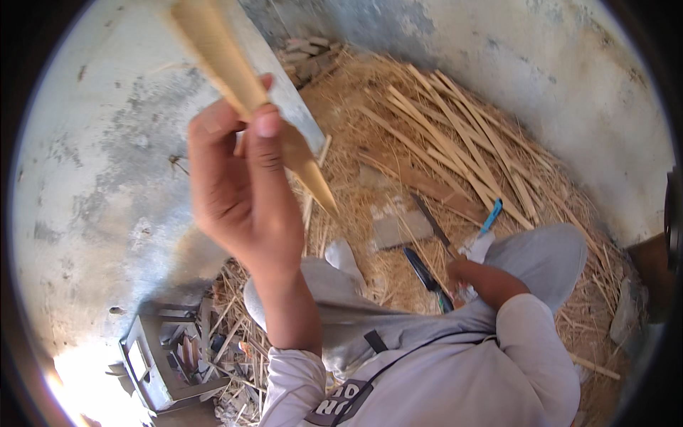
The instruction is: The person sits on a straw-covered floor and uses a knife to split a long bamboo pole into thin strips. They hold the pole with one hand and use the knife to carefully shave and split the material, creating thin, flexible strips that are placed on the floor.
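My left hand (245, 171) is raised in front of me, thumb and fingers pinched shut on a flat, pale wooden strip (224, 60). The strip slants down to the right and tapers to a point at its lower end; its upper end is blurred. Down by my lap, my right hand (466, 276) is curled with its fingers partly hidden, so what it grips cannot be made out. A dark, narrow blade-like tool (430, 219) reaches up to that hand. Beside it lie a black tool (420, 268) and a thin stick (415, 238).
A blue cutter (491, 216) lies by my right foot (478, 245). Ahead, long wooden strips (455, 142) are piled on shavings, with a flat block (402, 226) nearer me. Walls (533, 64) rise at both sides. An open box of scraps (167, 390) stands lower left.
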The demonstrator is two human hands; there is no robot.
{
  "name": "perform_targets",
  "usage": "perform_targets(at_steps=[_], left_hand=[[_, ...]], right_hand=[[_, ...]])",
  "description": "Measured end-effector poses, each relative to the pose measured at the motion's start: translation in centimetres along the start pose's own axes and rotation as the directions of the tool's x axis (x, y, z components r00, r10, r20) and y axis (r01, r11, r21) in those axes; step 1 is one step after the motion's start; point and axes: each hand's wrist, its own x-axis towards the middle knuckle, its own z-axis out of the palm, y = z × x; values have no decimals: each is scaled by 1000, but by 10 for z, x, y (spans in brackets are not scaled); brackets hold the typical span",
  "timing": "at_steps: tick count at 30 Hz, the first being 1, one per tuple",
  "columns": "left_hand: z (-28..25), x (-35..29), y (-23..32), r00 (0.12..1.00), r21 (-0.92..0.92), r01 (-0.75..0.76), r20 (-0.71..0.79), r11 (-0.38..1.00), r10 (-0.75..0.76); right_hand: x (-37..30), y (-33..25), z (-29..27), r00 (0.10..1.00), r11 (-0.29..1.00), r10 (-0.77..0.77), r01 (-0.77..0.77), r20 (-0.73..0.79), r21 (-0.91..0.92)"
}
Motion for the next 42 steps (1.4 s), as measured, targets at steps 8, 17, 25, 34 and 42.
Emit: perform_targets(at_steps=[8, 17, 25, 34, 42], left_hand=[[-26, -6, -13, 994, 262, 34, -108, 964, -5], [-56, 12, -3, 946, 253, -56, -295, 966, 132], [-53, 15, 19, 860, 193, -46, -491, 980, 137], [-69, -11, 102, 752, 247, -208, -578, 946, 316], [19, -27, -34, 870, 43, -160, -467, 986, 162]], right_hand=[[-42, -73, 9, 941, 993, 105, -81, -322, 87], [-1, -56, 33, 858, 990, 64, 9, -509, 139], [-20, -29, -28, 992, 793, -60, 117, -113, 598], [15, -84, 32, 811, 993, -88, 27, -579, -113], [30, -58, -2, 997, 998, 45, -47, -58, -44]])
